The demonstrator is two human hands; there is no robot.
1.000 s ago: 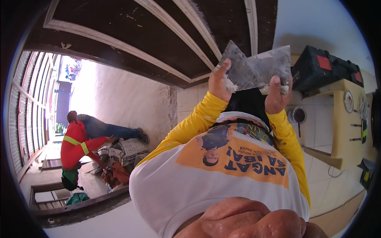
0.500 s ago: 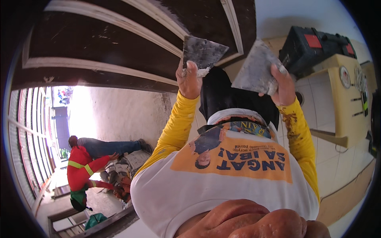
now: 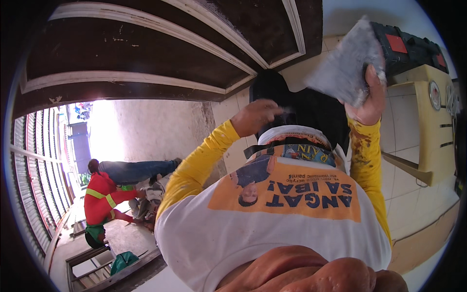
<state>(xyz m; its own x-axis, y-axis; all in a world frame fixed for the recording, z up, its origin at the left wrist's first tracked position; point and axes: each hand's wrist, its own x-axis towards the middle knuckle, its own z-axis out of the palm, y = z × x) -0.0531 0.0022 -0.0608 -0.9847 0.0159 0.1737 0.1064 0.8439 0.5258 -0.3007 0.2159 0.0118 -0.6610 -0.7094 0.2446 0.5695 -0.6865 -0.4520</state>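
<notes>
The right hand clamps a grey putty-smeared flat trowel blade beside the dark brown panelled wooden door, the left hand loosely curled and empty; tilting may drop putty.

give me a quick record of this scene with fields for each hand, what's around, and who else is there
left hand: raised in front of the dark wooden door, fingers curled; whether it holds anything cannot be told, blurred
right hand: holds a flat grey putty-smeared blade
clothing: yellow sleeves, white shirt
nearby: black and red tool case on a pale tiled floor
other person: in a red top, crouched at left
</notes>
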